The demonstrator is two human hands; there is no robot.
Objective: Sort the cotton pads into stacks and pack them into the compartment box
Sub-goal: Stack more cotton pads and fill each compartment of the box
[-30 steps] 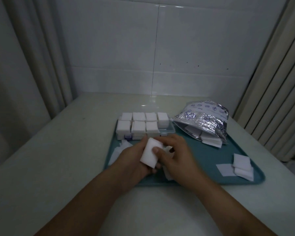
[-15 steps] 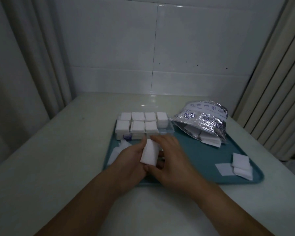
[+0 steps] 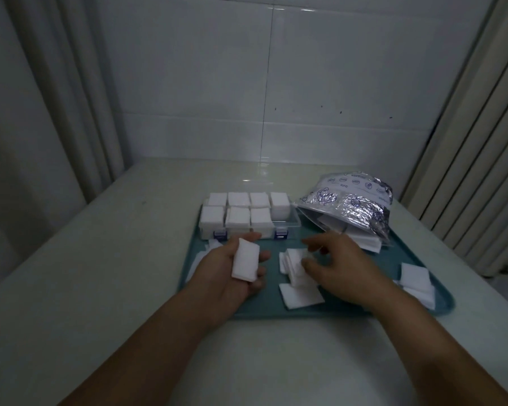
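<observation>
Fingers [image 3: 254, 256] of left hand [image 3: 232, 273] clamped on a stack [image 3: 245, 263], right hand [image 3: 339, 268] half-curled over loose pads [image 3: 296, 268]; box [image 3: 247, 218] seven-eighths filled, near right cell bare.

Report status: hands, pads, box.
Left hand holds white cotton pad stack. Right hand fingers loose white pads on teal tray. Clear compartment box: seven cells filled, front-right empty. Path clear.

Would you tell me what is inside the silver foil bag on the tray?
The foil bag lies on its side, its mouth open toward the hands. White cotton pads spill from the mouth onto the tray. The foil hides whatever lies deeper.
</observation>
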